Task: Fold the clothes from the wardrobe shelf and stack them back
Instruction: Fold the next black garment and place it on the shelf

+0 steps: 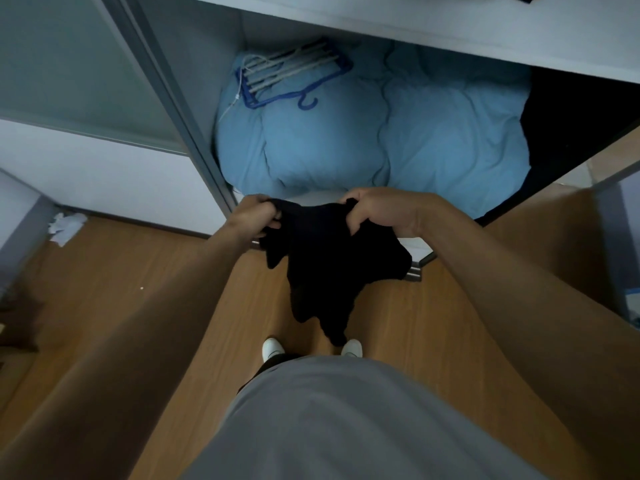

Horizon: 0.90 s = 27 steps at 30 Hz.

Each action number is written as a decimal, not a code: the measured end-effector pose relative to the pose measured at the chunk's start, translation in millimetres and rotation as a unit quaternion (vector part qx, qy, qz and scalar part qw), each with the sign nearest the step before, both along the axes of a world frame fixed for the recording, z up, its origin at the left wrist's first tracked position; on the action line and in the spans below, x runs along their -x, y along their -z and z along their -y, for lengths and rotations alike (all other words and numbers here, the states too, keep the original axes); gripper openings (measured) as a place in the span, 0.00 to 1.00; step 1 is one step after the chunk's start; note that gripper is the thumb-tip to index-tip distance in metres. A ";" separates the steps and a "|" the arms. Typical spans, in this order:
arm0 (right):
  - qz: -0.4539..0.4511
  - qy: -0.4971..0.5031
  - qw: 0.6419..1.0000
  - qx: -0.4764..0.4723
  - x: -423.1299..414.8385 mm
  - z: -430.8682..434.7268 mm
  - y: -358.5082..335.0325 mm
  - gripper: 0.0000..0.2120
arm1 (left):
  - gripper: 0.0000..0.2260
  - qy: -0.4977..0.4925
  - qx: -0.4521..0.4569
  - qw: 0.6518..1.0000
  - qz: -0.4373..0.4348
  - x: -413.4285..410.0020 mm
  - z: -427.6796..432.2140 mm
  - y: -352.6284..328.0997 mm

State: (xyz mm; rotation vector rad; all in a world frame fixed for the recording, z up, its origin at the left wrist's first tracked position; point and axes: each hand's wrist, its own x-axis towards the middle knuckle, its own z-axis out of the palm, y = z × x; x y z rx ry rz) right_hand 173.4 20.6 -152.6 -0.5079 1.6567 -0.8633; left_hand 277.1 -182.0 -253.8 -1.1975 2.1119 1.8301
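Black garment (329,265): hangs crumpled and unfolded above the wood floor (145,271), before the wardrobe. Your left hand (258,216) and right hand (377,211) each clutch its top edge, fingers curled. Behind: blue duvet (381,140), hangers (294,71) on it.

Black garment (325,258), plain; light-blue duvet (381,133); blue hanger (294,77); grey shirt (346,420); white shoes (272,348); orange-brown wood-grain floor (138,271).
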 end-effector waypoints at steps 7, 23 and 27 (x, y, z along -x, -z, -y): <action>0.002 0.036 0.997 0.068 10.3 -1.4 -6.0 0.20 | 0.07 0.005 -0.135 0.990 -0.031 -2.9 -40.5 -10.5; 0.202 0.343 0.893 0.210 54.4 -59.8 18.6 0.19 | 0.15 0.263 -0.156 0.949 -0.071 -13.4 -79.1 -19.6; 0.304 0.462 0.791 0.262 43.6 -86.9 81.7 0.32 | 0.26 0.124 -0.266 0.949 -0.117 3.6 -89.6 -29.4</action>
